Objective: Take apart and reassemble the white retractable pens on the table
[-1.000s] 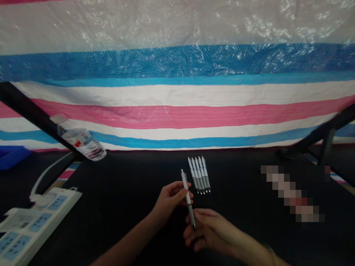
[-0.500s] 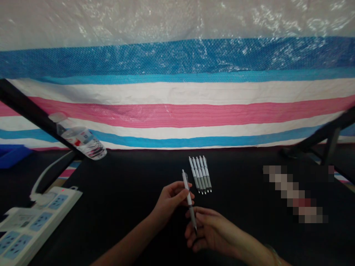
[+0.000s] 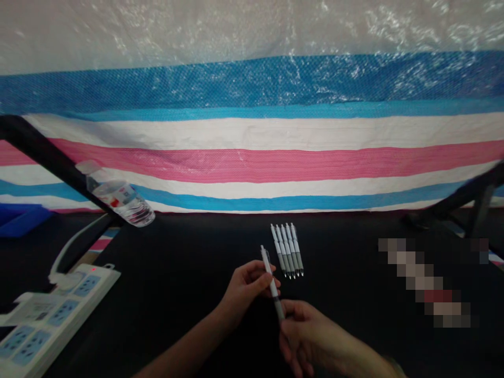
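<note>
A white pen with a grey grip [image 3: 274, 289] is held tilted above the black table, its push button pointing away from me. My left hand [image 3: 252, 283] pinches the white barrel between thumb and fingers. Around the grey grip, near the tip, the fingers of my right hand [image 3: 301, 333] are closed, and they cover the tip. Just beyond my hands, several similar white-and-grey pens [image 3: 288, 252] lie side by side in a neat row, their tips toward me.
A white power strip [image 3: 59, 315] with a plugged-in cable lies at the left. Behind it a clear water bottle [image 3: 128, 202] leans at the black frame bar [image 3: 51, 155]. A blue tray [image 3: 23, 218] sits far left. A blurred-out item [image 3: 425, 283] is at the right. Striped sheeting [image 3: 252, 163] hangs behind.
My right hand's fingers have closed around the pen's grey grip and now hide its tip. My left hand keeps its pinch on the barrel. The view has shifted slightly.
</note>
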Demonstrator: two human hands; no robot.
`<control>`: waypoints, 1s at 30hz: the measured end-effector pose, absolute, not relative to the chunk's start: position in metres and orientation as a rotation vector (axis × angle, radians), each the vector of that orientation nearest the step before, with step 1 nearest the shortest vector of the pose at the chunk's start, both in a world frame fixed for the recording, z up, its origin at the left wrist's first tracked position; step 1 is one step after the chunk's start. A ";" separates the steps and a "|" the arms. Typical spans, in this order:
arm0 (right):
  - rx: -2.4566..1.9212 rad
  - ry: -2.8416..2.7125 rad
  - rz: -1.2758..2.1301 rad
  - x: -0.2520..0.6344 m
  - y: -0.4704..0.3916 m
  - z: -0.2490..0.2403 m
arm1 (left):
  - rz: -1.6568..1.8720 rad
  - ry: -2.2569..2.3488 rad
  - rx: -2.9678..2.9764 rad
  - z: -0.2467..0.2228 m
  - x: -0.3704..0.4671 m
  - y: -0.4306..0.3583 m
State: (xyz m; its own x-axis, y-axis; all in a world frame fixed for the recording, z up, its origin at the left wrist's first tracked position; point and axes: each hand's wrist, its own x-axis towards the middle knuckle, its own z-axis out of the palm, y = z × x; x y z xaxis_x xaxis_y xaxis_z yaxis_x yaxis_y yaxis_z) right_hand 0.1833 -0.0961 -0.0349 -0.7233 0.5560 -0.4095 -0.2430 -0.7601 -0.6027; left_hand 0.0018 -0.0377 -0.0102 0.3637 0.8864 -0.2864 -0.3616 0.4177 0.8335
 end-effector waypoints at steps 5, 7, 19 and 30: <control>-0.853 -0.762 2.425 0.183 -0.097 -0.032 | 0.956 0.865 0.740 -0.008 0.006 -0.042; -0.848 -0.751 2.411 0.182 -0.098 -0.029 | 0.983 0.880 0.726 -0.006 0.006 -0.042; -0.907 -0.764 2.412 0.180 -0.100 -0.020 | 1.198 0.914 0.567 0.003 -0.011 -0.020; -0.958 -0.784 2.419 0.178 -0.098 -0.013 | 1.193 0.921 0.560 -0.001 -0.014 -0.018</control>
